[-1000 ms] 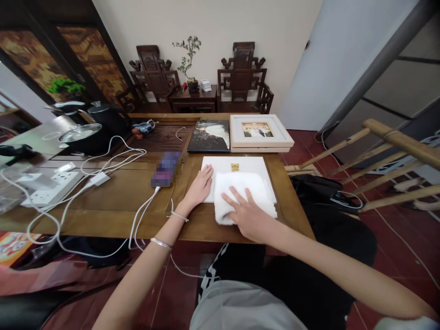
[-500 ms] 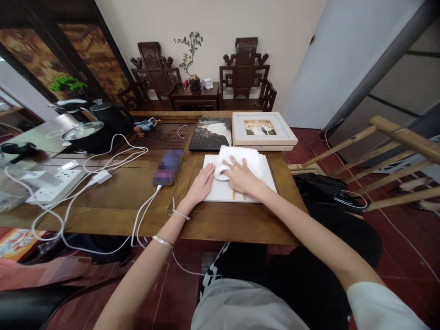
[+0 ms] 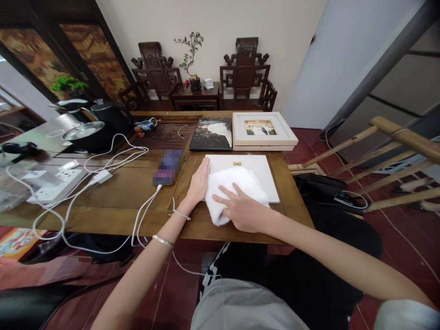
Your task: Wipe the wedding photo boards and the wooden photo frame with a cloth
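Observation:
A white rectangular panel [image 3: 263, 167] lies flat on the wooden table, with a small gold bow-shaped piece [image 3: 237, 163] near its far edge. My right hand [image 3: 245, 208] grips a folded white towel [image 3: 235, 178] pressed on the panel, its fingers spread over the cloth. The towel hangs past the panel's near edge and hides its lower left part. My left hand [image 3: 200, 181] rests along the panel's left edge, fingers straight and together, holding nothing.
Behind the panel lie a dark photo panel [image 3: 209, 135] and a light-framed picture [image 3: 288, 135]. To the left are a phone [image 3: 167, 167] on a charging cable, a power strip [image 3: 57, 185], tangled white cables, and a black kettle [image 3: 108, 117]. A wooden rack [image 3: 405, 142] stands at the right.
My right hand has drawn the towel toward me, from the panel's far part to its near edge, uncovering the gold piece. My left hand has tilted onto its side at the left edge.

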`<state>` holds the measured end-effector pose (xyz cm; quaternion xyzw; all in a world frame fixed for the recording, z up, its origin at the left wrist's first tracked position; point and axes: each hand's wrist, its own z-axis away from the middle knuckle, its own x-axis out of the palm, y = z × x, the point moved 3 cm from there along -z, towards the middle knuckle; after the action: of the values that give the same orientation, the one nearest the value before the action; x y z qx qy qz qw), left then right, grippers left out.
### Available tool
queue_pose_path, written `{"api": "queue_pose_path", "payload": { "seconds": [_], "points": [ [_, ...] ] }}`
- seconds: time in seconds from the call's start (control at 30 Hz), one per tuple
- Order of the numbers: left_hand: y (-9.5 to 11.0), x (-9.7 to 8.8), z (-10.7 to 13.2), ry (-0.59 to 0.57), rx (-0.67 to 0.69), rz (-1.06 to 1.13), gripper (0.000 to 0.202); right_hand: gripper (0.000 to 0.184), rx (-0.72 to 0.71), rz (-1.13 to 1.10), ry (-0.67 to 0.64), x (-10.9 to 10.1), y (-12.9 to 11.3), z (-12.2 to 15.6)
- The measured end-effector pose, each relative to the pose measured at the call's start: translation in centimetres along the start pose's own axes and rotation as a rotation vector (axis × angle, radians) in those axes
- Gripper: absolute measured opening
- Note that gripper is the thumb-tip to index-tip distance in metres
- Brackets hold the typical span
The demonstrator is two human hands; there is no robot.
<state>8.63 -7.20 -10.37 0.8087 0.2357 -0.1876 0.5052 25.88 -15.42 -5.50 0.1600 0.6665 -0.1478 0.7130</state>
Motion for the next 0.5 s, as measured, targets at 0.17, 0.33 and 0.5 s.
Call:
{"api": "queue_pose_path", "payload": {
  "seconds": [0.17,0.33,0.5],
  "points": [
    [-0.5,0.9,0.0,-0.126,0.008,-0.116,0.058,0.045,0.163,-0.065,-0.03,-0.8,2.6,1.3],
    [-0.5,1.0,-0.2,-0.186,0.052,-0.153,0.047,0.045,0.359,-0.058,0.057,-1.5,7.1,-1.7],
    [-0.3,0.8,-0.3,-0.196,0.089,-0.177,0.043,0.045,0.413,-0.221,0.16,-2.6,9.8,-6.2]
  ]
}}
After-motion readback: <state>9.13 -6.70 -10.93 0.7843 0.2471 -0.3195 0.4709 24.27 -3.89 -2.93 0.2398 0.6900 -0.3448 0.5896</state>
